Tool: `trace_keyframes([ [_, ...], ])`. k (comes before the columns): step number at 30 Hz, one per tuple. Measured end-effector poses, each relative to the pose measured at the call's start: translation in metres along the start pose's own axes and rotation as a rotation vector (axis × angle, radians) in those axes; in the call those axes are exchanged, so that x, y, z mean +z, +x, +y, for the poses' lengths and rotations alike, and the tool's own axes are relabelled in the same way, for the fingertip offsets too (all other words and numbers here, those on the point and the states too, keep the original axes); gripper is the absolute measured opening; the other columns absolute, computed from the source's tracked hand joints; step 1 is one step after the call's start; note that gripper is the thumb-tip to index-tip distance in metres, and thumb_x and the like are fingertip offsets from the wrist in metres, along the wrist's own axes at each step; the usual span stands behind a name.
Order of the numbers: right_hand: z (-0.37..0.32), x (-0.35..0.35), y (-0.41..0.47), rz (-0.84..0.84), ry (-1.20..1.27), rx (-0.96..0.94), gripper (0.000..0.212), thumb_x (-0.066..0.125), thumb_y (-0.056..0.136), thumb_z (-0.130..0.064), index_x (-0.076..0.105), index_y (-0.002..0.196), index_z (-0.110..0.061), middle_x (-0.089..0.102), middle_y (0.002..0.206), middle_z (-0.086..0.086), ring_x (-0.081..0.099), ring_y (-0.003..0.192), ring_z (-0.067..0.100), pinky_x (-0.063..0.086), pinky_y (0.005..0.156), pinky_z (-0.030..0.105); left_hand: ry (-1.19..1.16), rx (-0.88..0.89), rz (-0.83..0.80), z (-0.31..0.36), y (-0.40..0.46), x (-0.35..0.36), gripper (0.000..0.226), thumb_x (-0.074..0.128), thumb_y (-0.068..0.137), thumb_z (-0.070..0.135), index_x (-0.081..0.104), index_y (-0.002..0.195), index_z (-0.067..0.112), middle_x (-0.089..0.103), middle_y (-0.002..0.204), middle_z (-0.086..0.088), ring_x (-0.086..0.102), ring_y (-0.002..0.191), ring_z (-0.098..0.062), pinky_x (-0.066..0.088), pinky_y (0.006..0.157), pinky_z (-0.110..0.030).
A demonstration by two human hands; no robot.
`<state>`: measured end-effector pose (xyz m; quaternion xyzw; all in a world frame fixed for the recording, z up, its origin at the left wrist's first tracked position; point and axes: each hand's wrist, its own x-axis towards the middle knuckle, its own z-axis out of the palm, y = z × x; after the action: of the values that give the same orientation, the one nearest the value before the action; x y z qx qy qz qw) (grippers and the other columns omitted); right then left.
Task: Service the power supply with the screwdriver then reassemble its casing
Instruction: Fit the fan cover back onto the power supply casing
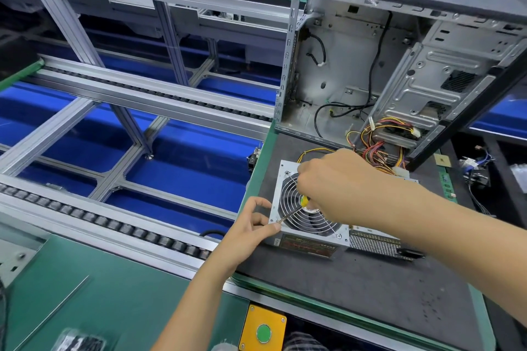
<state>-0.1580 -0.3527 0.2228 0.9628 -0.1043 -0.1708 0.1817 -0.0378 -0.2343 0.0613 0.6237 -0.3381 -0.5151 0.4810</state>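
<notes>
Right grip [328,179] clenching screwdriver [296,208] on power supply [310,242], left grip [251,225] pinching its corner, open computer case [356,65] holding loose cables [379,145]

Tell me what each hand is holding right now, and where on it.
Right hand grips the screwdriver by its yellow handle. Left hand pinches at the shaft tip by the power supply corner screw; whether it holds shaft or screw cannot be told.

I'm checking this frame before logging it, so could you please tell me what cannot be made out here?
All in the head view:
- Yellow-handled screwdriver: the right hand covers most of the handle.
- Corner screw: the left hand's fingertips hide the tip's seating.
- Grey metal power supply box: side label print too small to read.
- Open grey computer case: cut off by the right edge.
</notes>
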Motion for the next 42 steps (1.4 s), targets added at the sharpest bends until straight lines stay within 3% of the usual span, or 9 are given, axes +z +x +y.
trace_keyframes([
  [5, 0.006, 0.000, 0.000, -0.045, 0.056, 0.004, 0.030, 0.055, 0.092, -0.029, 0.035, 0.072, -0.020, 0.054, 0.091, 0.000, 0.059, 0.083, 0.029, 0.026, 0.049, 0.028, 0.001, 0.007, -0.015, 0.000, -0.001, 0.000, 0.028, 0.064, 0.093, 0.022, 0.045, 0.113, 0.032, 0.059, 0.069, 0.013, 0.057, 0.074, 0.001, 0.044, 0.083, -0.023],
  [11, 0.002, -0.004, 0.002, -0.005, 0.023, -0.021, 0.030, 0.050, 0.095, -0.033, 0.033, 0.076, -0.018, 0.027, 0.062, -0.002, 0.039, 0.065, 0.027, 0.017, 0.044, 0.027, -0.007, 0.003, -0.024, -0.001, 0.000, -0.002, 0.029, 0.064, 0.092, 0.023, 0.046, 0.112, 0.032, 0.058, 0.070, 0.011, 0.057, 0.075, 0.000, 0.043, 0.085, -0.027],
  [16, -0.003, -0.013, 0.008, -0.029, 0.061, -0.136, 0.021, 0.054, 0.082, -0.006, 0.042, 0.097, -0.016, 0.028, 0.079, 0.002, 0.029, 0.049, 0.015, 0.014, 0.042, 0.028, -0.002, -0.008, -0.038, -0.002, 0.001, -0.004, 0.029, 0.065, 0.092, 0.026, 0.046, 0.112, 0.034, 0.058, 0.074, 0.006, 0.056, 0.082, -0.010, 0.043, 0.098, -0.042],
  [19, -0.008, -0.019, 0.013, -0.006, 0.015, -0.200, 0.017, 0.053, 0.081, -0.003, 0.045, 0.087, -0.016, 0.030, 0.076, 0.001, 0.029, 0.048, 0.014, 0.016, 0.043, 0.027, -0.029, -0.010, -0.048, -0.003, 0.000, -0.004, 0.031, 0.064, 0.093, 0.025, 0.047, 0.113, 0.041, 0.055, 0.072, 0.007, 0.054, 0.083, -0.010, 0.041, 0.103, -0.046],
  [23, -0.014, -0.019, 0.019, 0.045, -0.071, -0.257, 0.019, 0.056, 0.085, -0.009, 0.042, 0.075, -0.017, 0.044, 0.070, 0.001, 0.054, 0.064, 0.024, 0.029, 0.050, 0.028, -0.066, -0.004, -0.046, -0.003, -0.001, -0.003, 0.038, 0.064, 0.093, 0.021, 0.046, 0.109, 0.050, 0.053, 0.069, 0.009, 0.054, 0.080, -0.006, 0.042, 0.102, -0.041],
  [28, -0.008, -0.019, 0.019, -0.011, -0.120, -0.221, 0.025, 0.052, 0.092, -0.014, 0.034, 0.074, -0.017, 0.027, 0.060, -0.002, 0.046, 0.062, 0.026, 0.021, 0.045, 0.025, -0.164, -0.023, -0.004, -0.011, -0.001, -0.002, 0.032, 0.073, 0.087, 0.024, 0.053, 0.112, 0.028, 0.062, 0.073, 0.006, 0.059, 0.077, -0.005, 0.042, 0.090, -0.030],
  [32, -0.001, -0.017, 0.016, -0.096, -0.082, -0.210, 0.007, 0.054, 0.089, -0.020, 0.050, 0.091, -0.015, 0.034, 0.067, -0.002, 0.059, 0.080, 0.029, 0.018, 0.045, 0.026, -0.240, -0.027, 0.016, -0.015, -0.001, -0.002, 0.043, 0.079, 0.073, 0.032, 0.056, 0.108, 0.023, 0.066, 0.080, -0.004, 0.062, 0.081, -0.013, 0.042, 0.092, -0.033],
  [38, -0.002, -0.016, 0.012, 0.031, -0.146, -0.264, 0.022, 0.053, 0.083, -0.004, 0.055, 0.100, -0.018, 0.054, 0.088, 0.001, 0.054, 0.088, 0.024, 0.013, 0.044, 0.027, -0.327, -0.024, 0.080, -0.021, 0.001, 0.002, 0.044, 0.081, 0.067, 0.028, 0.058, 0.104, 0.016, 0.067, 0.082, -0.011, 0.063, 0.079, -0.016, 0.043, 0.085, -0.030],
  [42, -0.001, -0.016, 0.012, 0.027, -0.165, -0.298, 0.012, 0.053, 0.082, -0.005, 0.053, 0.088, -0.016, 0.036, 0.088, 0.004, 0.049, 0.079, 0.023, 0.012, 0.044, 0.028, -0.340, 0.001, 0.109, -0.025, 0.000, 0.004, 0.041, 0.081, 0.067, 0.026, 0.058, 0.100, 0.017, 0.069, 0.082, -0.009, 0.064, 0.077, -0.013, 0.046, 0.080, -0.024],
])
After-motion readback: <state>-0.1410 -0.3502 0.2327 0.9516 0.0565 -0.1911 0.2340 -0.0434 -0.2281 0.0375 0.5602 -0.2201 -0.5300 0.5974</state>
